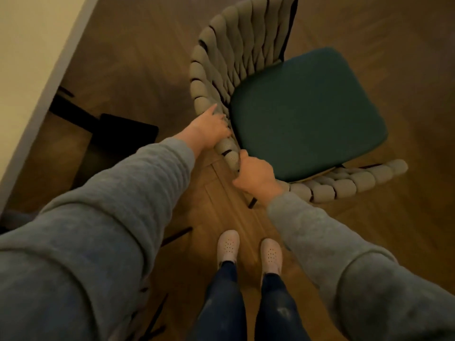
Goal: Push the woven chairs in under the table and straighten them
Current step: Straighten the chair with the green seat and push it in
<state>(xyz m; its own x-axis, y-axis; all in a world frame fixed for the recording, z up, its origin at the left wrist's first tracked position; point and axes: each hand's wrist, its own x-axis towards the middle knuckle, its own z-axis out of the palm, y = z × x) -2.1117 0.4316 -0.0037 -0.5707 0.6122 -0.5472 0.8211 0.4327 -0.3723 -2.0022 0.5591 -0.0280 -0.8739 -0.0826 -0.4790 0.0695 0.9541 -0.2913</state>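
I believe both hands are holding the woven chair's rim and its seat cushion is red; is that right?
Nearly: the head view shows the seat cushion is dark green, not red. The left hand and right hand do hold the rim of the woven chair.

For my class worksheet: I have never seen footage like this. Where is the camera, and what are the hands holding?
No machine here: a person wears a camera on the head, looking down at their own grey-sleeved arms and feet. Both hands grip the braided rim of one woven chair: the left hand farther along it, the right hand nearer its end. A green cushion lies on the seat. The chair stands on a wooden floor, apart from the pale table at the upper left, so it is not yet pushed in.
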